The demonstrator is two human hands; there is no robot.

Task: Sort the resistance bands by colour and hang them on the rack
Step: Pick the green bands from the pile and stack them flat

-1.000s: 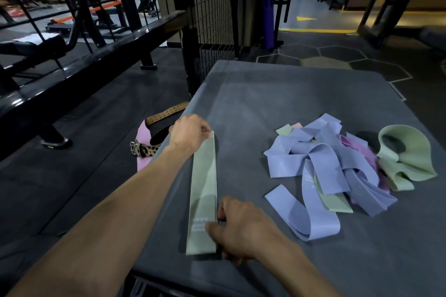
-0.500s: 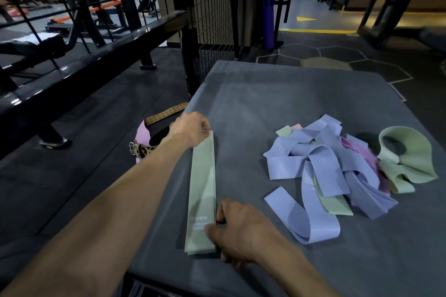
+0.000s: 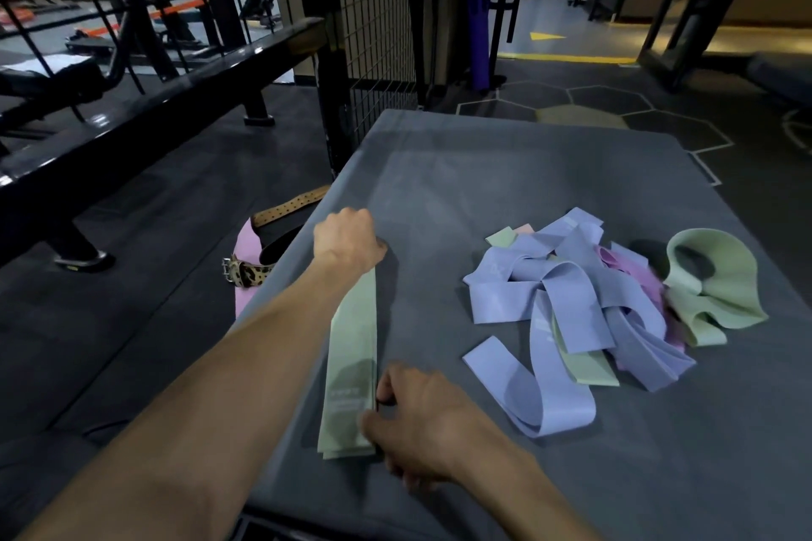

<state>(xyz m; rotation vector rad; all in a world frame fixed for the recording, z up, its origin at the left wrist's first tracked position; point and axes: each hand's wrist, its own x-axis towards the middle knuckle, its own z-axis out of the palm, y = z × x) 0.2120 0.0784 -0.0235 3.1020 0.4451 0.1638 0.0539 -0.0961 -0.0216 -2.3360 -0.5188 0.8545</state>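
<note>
You're standing in a gym. Beyond your left hand (image 3: 347, 239) runs a black steel rack frame (image 3: 145, 101), with orange-and-black weight machines (image 3: 167, 9) behind it and a black wire-mesh partition (image 3: 373, 13) straight ahead. The dark rubber floor (image 3: 145, 233) carries hexagon markings (image 3: 602, 101) and yellow lines (image 3: 567, 56) farther off. Just left of the grey padded table (image 3: 483, 171), a leopard-print lifting belt with a metal buckle (image 3: 246, 275) lies beside a pink strip (image 3: 244, 242).

A pale green band (image 3: 353, 365) lies flat and straight on the grey table (image 3: 461, 171), left of centre. The left hand (image 3: 349, 239) grips its far end, the right hand (image 3: 422, 417) pinches its near end. A mixed pile of bands (image 3: 571, 307) sits at right.
</note>
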